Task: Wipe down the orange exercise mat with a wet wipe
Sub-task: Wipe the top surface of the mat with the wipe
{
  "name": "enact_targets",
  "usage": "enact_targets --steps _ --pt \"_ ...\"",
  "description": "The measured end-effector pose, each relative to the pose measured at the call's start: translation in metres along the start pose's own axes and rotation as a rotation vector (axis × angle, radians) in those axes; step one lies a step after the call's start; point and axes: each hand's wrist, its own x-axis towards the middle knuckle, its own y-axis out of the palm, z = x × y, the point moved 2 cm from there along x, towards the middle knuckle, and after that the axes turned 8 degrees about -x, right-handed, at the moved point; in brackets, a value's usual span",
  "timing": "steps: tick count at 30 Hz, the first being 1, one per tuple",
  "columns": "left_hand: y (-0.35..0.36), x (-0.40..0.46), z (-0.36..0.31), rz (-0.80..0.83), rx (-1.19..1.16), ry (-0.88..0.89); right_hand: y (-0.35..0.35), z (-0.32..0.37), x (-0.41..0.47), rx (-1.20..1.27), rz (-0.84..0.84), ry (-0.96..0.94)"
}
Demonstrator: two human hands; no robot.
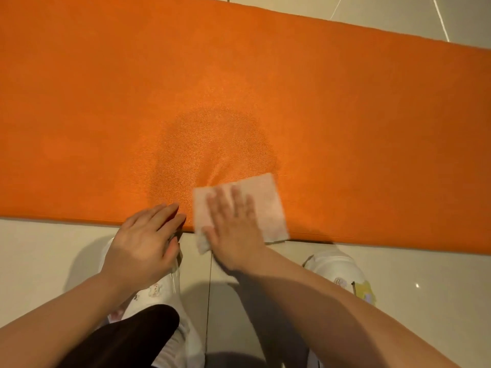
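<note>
Head view: the orange exercise mat (239, 88) spans the frame on the tiled floor (39, 248). At its lower-centre edge the right hand (233, 229), fingers spread flat, presses the wet wipe (265, 203); the left hand (143, 240) rests flat, steadying the edge. Even pressure and overlapping strokes beyond the damp patch (212, 139) would serve best. No readable writing shows.

Warm indoor light, soft shadows underneath (wide-angle bending edges), slight motion blur.

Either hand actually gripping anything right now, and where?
No grip. The right hand presses the wet wipe flat with straight fingers at the orange mat's near edge. The left hand rests open on that edge, holding nothing.
</note>
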Motion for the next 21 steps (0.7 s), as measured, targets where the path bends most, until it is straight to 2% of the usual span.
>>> enact_targets --steps 2,5,8,13,16,18,21 --pt "-0.001 0.000 0.000 -0.007 0.004 -0.008 -0.003 0.003 0.004 -0.021 0.014 -0.168" --pt "-0.001 -0.002 0.002 -0.010 0.006 -0.011 0.001 -0.044 0.000 -0.054 -0.012 -0.256" --pt "-0.001 -0.002 0.002 -0.006 0.010 -0.009 0.007 -0.115 -0.021 -0.110 -0.013 -0.188" --pt "-0.001 -0.002 0.003 -0.008 -0.014 -0.003 0.005 -0.221 -0.072 -0.305 0.092 -0.115" --pt "-0.002 -0.002 0.002 -0.028 -0.010 0.007 0.007 -0.223 -0.086 -0.250 0.150 0.000" --pt "-0.002 -0.001 0.003 -0.024 -0.012 0.009 0.008 -0.211 -0.082 -0.168 0.082 0.052" --pt "0.000 -0.002 0.003 -0.022 -0.007 0.011 0.002 -0.192 -0.063 -0.053 0.132 0.137"
